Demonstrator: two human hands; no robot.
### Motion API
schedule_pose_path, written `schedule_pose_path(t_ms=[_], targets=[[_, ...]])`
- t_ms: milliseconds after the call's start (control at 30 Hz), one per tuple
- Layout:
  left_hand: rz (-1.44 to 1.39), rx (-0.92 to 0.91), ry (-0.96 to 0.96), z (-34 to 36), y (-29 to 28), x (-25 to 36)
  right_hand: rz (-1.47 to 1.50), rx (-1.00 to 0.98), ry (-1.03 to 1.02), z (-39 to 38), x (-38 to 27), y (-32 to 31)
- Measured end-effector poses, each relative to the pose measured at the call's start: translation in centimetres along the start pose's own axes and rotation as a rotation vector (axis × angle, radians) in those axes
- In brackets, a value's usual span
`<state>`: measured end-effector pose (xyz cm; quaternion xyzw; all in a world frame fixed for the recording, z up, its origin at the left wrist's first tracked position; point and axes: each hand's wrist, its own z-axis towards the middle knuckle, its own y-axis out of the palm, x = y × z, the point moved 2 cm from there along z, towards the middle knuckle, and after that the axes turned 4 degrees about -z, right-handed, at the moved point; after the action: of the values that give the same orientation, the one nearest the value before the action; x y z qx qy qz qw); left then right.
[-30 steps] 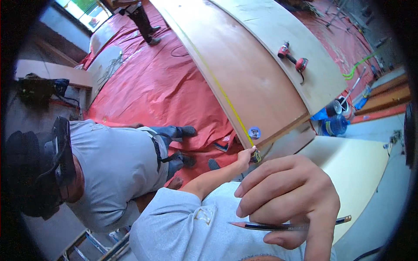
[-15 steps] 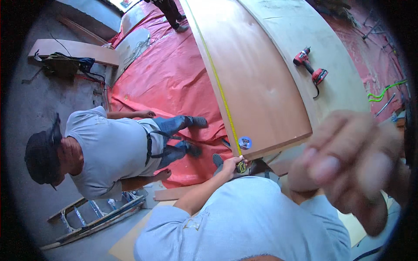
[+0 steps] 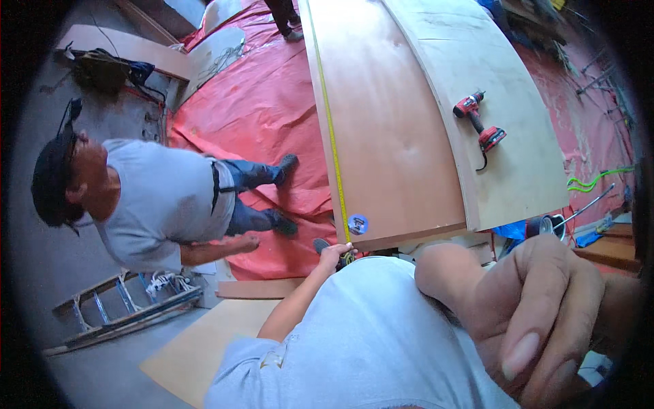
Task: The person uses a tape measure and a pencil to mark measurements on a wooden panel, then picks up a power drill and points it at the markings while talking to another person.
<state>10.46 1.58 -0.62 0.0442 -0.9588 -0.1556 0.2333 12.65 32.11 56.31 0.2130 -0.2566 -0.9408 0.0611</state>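
Observation:
My left hand [image 3: 335,253] is closed on a tape measure [image 3: 349,258] at the near end of a long reddish board [image 3: 392,136]; its yellow blade runs along the board's left edge, beside a round blue sticker [image 3: 357,223]. My right hand [image 3: 531,320] is very close to the camera at lower right, fingers curled; anything held in it is hidden. A red-and-black cordless drill [image 3: 478,126] lies on the pale board [image 3: 524,184] to the right of the reddish one.
A co-worker [image 3: 160,201] in a grey shirt and cap stands at left on red sheeting [image 3: 245,116]. Another person's legs [image 3: 285,20] show at the top. A ladder [image 3: 119,313] and loose panel [image 3: 180,354] lie at lower left; cords, poles and buckets [image 3: 553,226] are at right.
My right hand has come nearer the camera and turned, so the pencil seen earlier is out of sight. The co-worker is more upright, head raised. The view has shifted.

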Motion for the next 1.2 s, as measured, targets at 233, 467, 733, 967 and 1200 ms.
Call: schedule_pose_path(t_ms=[233,467,733,967,1200], targets=[[0.06,0.015,0.042,-0.4,1.7,0.4,0.008,0.019,-0.027,0.3,-0.5,-0.3],[0.094,0.023,0.062,-0.2,0.5,0.0,0.047,0.0,-0.037,0.2,-0.4,0.1],[0.086,0.012,0.063,-1.5,2.6,1.2,0.054,-0.019,-0.056,-0.2,-1.3,0.3],[0.058,0.031,0.08,-2.6,3.1,1.3,0.756,-0.204,0.149,-3.7,3.8,-3.3],[0.0,0.035,0.091,-1.6,2.7,0.1,-0.472,-0.144,0.89,-20.0,20.1,-16.5]])
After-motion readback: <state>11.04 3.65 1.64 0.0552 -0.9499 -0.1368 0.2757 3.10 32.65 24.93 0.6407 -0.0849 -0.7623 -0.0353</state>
